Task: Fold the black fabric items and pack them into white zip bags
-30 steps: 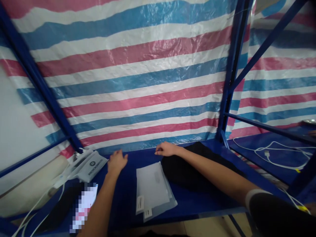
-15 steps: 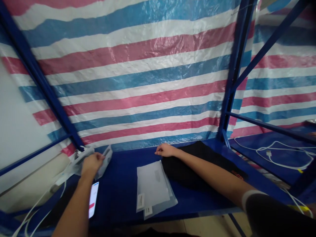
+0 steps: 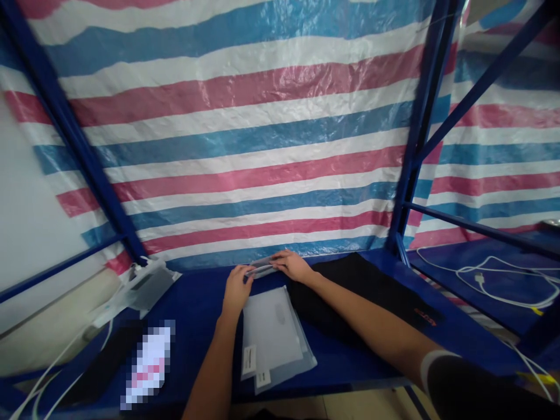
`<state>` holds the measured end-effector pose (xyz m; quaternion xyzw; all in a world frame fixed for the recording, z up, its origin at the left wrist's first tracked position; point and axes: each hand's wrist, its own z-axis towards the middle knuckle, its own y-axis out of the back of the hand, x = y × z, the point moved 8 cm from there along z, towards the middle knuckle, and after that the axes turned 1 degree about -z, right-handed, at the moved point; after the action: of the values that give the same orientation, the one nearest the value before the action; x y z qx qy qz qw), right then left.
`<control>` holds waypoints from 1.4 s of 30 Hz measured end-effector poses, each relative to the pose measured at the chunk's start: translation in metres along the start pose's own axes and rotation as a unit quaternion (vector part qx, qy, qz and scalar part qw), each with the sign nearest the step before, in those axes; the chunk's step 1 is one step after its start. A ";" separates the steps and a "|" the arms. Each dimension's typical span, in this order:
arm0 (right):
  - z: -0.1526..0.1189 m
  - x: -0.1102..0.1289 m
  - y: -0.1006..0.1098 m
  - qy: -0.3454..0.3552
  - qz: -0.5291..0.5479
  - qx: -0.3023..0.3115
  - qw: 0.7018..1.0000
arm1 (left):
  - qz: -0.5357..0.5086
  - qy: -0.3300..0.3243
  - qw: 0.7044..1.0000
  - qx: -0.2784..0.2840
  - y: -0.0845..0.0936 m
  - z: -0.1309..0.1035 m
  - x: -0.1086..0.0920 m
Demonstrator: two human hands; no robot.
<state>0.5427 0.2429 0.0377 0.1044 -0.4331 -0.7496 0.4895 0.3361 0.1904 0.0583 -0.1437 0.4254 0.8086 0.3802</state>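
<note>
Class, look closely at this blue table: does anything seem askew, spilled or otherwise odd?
The overlapping translucent pouches sit slightly askew, their lower edges not lined up. At the left, a bright blocky patch looks odd: coarse squares hide what lies there. No spill shows.

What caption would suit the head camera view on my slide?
Left hand and right hand hold a translucent packet near the back of a blue table, beyond labelled pouches.
</note>
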 end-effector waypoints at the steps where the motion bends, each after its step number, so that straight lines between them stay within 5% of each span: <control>1: 0.000 0.000 0.001 -0.001 -0.007 0.003 1.000 | -0.015 0.006 1.000 -0.013 0.004 -0.004 0.005; 5: 0.007 0.010 0.008 -0.009 -0.023 0.011 1.000 | -0.075 0.023 0.996 -0.037 0.003 -0.012 0.011; 10: 0.018 0.054 0.012 0.095 0.038 0.032 0.994 | -0.136 0.030 0.990 -0.033 -0.019 -0.017 0.002; 14: 0.017 0.068 0.013 0.106 0.027 0.040 0.993 | -0.162 0.044 0.985 -0.031 -0.020 -0.019 0.003; 25: 0.013 0.004 0.056 0.011 -0.014 -0.009 1.000 | -0.146 0.088 0.970 -0.175 0.045 -0.019 0.040; 30: 0.013 0.015 0.054 0.016 0.022 -0.002 1.000 | -0.155 0.051 0.976 -0.142 0.035 -0.020 0.022; 35: 0.012 0.035 0.029 0.035 0.032 0.067 0.997 | -0.184 0.035 0.977 -0.103 0.019 -0.019 0.006; 42: 0.017 0.011 0.032 -0.128 0.128 0.015 0.983 | -0.259 0.086 0.950 -0.149 0.015 -0.017 0.023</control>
<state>0.5485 0.2383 0.0750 -0.0411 -0.5135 -0.6812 0.5202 0.3082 0.1824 0.0443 -0.3728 0.2789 0.7213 0.5129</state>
